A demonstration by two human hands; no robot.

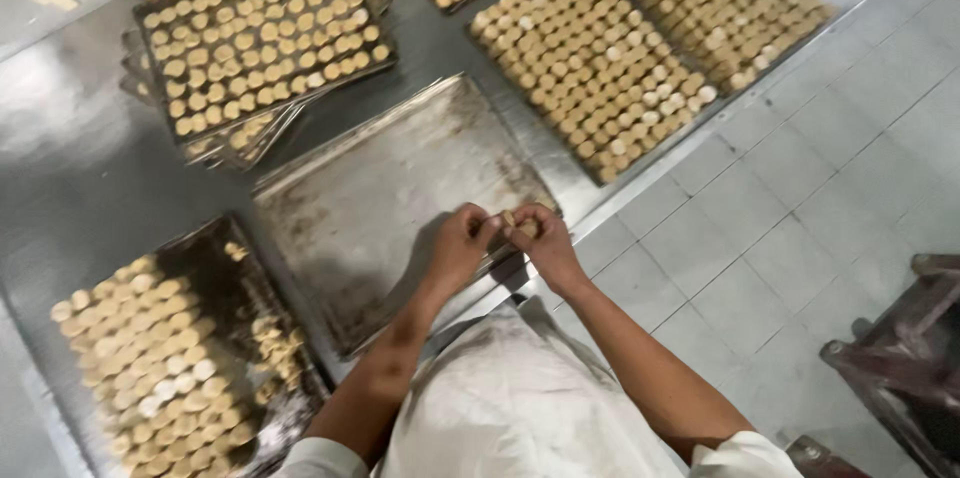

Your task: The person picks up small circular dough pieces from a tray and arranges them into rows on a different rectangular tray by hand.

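1. A small pale dough piece [522,226] sits between both hands, just above the near edge of the bare tray [400,188].
2. Right hand [545,243] has its grip closed on the piece, fingers curled around it.
3. Left hand [462,246] meets it from the other side, fingertips pinched in narrow against the same piece.
4. Looks like the shaping step: the piece is being worked in the fingers, not yet laid down.
5. Judging from that, setting it down calls for a free spot on the bare tray, which lies right beneath the hands.
6. Left of that, a dark tray [215,268] holds rows of pale rounds.
7. Farther up the steel worktop [70,168], a stacked tray [262,43] and a packed tray [590,63] are loaded too.
8. Right of the worktop: tiled floor [800,208].
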